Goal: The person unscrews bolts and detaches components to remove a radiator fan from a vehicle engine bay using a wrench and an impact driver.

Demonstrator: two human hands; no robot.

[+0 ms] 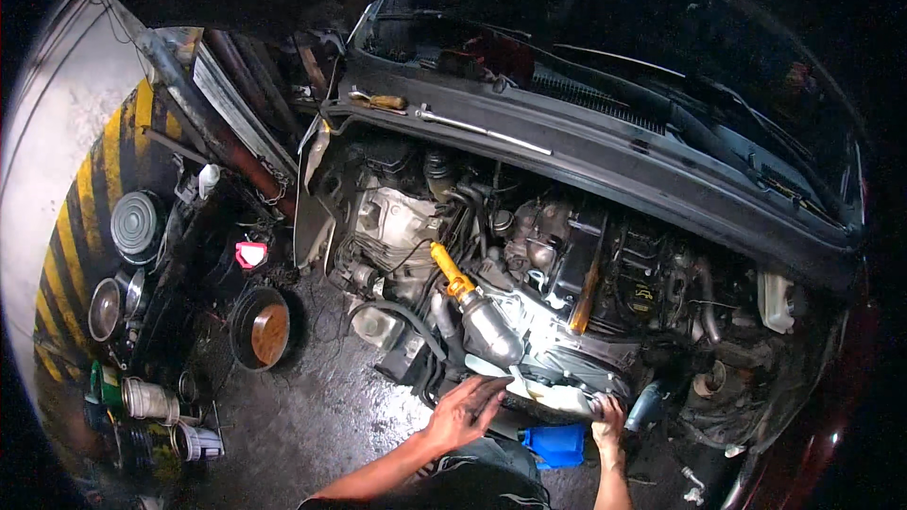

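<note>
I look down into an open car engine bay [567, 264]. My left hand [460, 413] lies flat with fingers spread against the lower front edge of the engine, beside a black hose [402, 319]. My right hand [607, 417] is closed around a small round metal part at the engine's lower front, next to a grey cylinder [642, 406]. A blue plastic piece [556, 444] sits between my two hands, just below the engine. A yellow-handled tool [451, 271] stands upright in the engine above a shiny metal heat shield [491, 331].
A round pan with brown liquid [261, 329] sits on the wet concrete floor at the left. Cans, filters and metal bowls [142, 397] crowd a yellow-and-black striped wall. A long wrench [482, 130] and a wooden-handled tool [378, 101] rest on the cowl below the windshield.
</note>
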